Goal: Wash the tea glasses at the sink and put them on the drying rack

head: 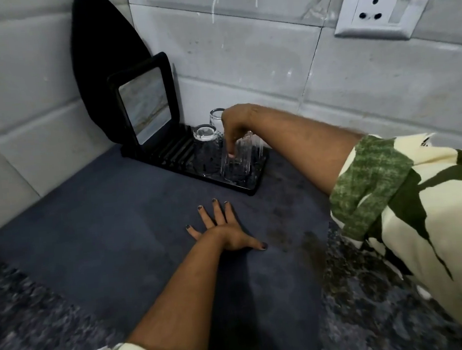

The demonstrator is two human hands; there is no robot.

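Observation:
A black slatted drying rack point(172, 154) stands on a dark grey mat in the corner by the tiled wall. Two clear tea glasses sit upside down on it: one point(206, 143) near the middle, another point(216, 117) behind it. My right hand point(235, 124) reaches down from above and grips a third clear glass point(241, 160) at the rack's right end, its fingers around and inside the glass. My left hand point(223, 231) lies flat on the mat in front of the rack, fingers spread, holding nothing.
A black-framed tray point(145, 104) leans upright at the rack's left end, with a black oval board point(101, 46) against the wall behind it. A white wall socket point(385, 5) is at the upper right. The dark grey mat point(103, 228) covers a speckled granite counter point(19, 319).

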